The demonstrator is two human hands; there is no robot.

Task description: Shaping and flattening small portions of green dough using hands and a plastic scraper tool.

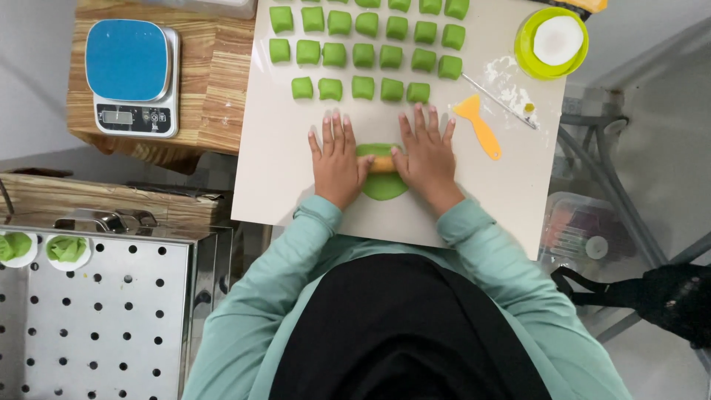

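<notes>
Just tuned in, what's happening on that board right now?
A person presses both flat hands, left and right, on a small wooden rolling pin lying across a flattened green dough piece on a pale board. Three rows of cut green dough pieces sit further up the board. An orange scraper lies to the right, near some spilled flour and a green bowl. A blue-topped scale stands on a wooden block to the left.

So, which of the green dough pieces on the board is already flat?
The green dough under the rolling pin, between both hands; all others are still small blocks.
</notes>
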